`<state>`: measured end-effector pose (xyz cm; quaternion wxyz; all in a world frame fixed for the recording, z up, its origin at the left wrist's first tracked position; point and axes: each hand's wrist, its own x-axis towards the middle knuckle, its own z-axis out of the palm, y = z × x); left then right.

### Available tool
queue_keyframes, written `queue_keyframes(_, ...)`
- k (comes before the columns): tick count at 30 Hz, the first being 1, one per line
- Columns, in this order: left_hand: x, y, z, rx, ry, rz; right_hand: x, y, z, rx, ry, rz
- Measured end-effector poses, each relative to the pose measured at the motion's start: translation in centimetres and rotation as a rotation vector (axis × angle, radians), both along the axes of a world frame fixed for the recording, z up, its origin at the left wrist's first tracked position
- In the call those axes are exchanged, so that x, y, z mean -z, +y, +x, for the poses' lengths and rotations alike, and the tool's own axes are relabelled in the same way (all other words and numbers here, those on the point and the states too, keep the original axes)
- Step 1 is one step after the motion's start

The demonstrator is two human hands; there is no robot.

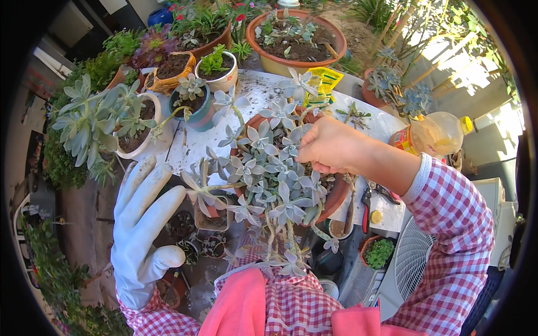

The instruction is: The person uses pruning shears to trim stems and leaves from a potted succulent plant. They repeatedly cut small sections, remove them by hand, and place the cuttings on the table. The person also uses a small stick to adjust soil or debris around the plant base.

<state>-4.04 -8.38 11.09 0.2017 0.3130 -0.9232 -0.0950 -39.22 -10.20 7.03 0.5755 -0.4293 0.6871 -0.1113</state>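
Observation:
My left hand [143, 227] wears a white glove with soil-stained fingertips. It hangs in the air at the left with its fingers spread and nothing in it. My right hand [330, 147] is bare. Its curled fingers pinch at the right side of a grey-green rosette succulent [265, 168]; the fingertips and the exact leaf between them are partly hidden. This plant fills a round terracotta pot [336, 199], and several long stems trail over the front rim towards my checked smock.
Red-handled pruning shears [366, 208] and a yellow cap [376, 216] lie right of the pot. A plastic bottle [433, 132] and a yellow packet [323, 86] stand behind. A white pot [157, 122] and a teal pot [197, 111] hold succulents on the white tabletop [258, 86].

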Motion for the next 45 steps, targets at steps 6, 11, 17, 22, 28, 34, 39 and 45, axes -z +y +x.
queue_keyframes(6, -0.1, 0.6, 0.4, -0.017, 0.006, 0.029, -0.8, 0.0, 0.4, -0.428, 0.492, -0.409)
queue_keyframes(11, 0.2, 0.6, 0.0, -0.005, 0.019, 0.04, -3.0, 1.4, 0.1, -0.746, 0.91, -0.678)
queue_keyframes(17, 0.3, 1.4, 0.6, -0.082, 0.048, 0.031, -7.3, 7.0, -5.6, -0.045, -0.276, -0.459)
queue_keyframes(22, 0.4, 1.6, -0.1, -0.094, 0.126, 0.048, -4.0, 13.0, -5.8, 0.357, -0.886, -0.291)
queue_keyframes(28, 0.8, 1.3, 0.4, -0.057, 0.119, 0.08, -4.5, 9.1, -3.3, 0.113, -0.518, -0.353)
queue_keyframes(34, 1.2, 1.2, 0.9, -0.062, 0.102, 0.107, -3.3, 4.0, -3.3, -0.221, -0.015, -0.489)
queue_keyframes(39, 1.9, 1.1, 1.7, -0.095, 0.095, 0.098, -0.8, 1.9, -2.7, -0.547, 0.245, -0.451)
queue_keyframes(45, 2.5, 1.1, 2.6, -0.114, 0.114, 0.071, -0.8, 0.0, -1.7, -0.612, 0.281, -0.298)
